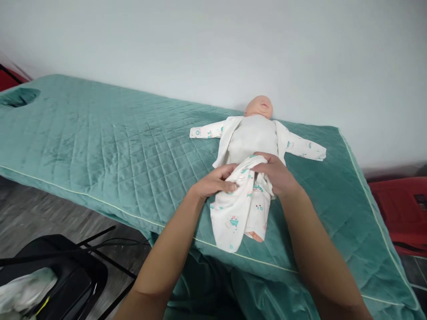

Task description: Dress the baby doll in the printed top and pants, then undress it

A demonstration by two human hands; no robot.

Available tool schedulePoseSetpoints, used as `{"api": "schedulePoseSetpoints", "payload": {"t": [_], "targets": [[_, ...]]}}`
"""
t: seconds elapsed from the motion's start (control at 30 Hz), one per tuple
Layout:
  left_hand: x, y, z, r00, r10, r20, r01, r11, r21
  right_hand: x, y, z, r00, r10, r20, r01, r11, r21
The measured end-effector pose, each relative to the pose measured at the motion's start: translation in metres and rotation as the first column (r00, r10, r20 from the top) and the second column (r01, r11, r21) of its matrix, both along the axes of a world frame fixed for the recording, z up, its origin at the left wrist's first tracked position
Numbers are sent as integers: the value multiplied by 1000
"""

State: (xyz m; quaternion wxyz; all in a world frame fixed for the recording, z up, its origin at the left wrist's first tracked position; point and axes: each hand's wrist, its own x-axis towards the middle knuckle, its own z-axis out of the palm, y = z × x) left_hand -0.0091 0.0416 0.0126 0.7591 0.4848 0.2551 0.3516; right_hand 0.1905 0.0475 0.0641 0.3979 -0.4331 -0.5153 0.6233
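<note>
A baby doll (259,106) lies on its back, head toward the wall, on a green quilted bed cover. It wears a white printed jacket (230,133), open at the front with both sleeves spread, over a plain white torso (255,138). White baby pants (230,218) with a teal print are at its lower body; a foot (255,236) peeks out of one leg, while the other leg hangs flat. My left hand (218,180) pinches the pants fabric on the left. My right hand (275,173) grips the waist part on the right, its fingertips partly hidden in the cloth.
The green quilted bed (133,146) stretches far left, with a face hole (20,97) at its end. A black chair (63,271) with a plastic bag (26,289) stands at lower left. A red chair (400,213) is at right. The wall (213,49) borders the back edge.
</note>
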Motion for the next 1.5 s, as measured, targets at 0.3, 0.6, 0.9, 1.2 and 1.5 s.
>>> {"api": "schedulePoseSetpoints", "payload": {"t": [0.3, 0.6, 0.9, 1.2, 1.5], "targets": [[11, 1, -4, 931, 337, 137, -316, 936, -155, -4, -5, -3, 997, 51, 61, -54, 997, 58], [12, 4, -10, 899, 420, 125, -398, 902, -164, -4, -7, 2, 907, 315, 280, -360, 924, 128], [8, -6, -4, 972, 232, 47, -229, 971, -73, -7, -8, -8, 996, 56, 74, -62, 995, 79], [3, -4, -8, 946, 295, 134, -269, 946, -182, -1, -6, -9, 1000, 13, -28, -13, 1000, 3], [2, -4, -7, 943, 256, 211, -218, 958, -187, 1, -5, -11, 994, 83, -67, -84, 996, -12]]}}
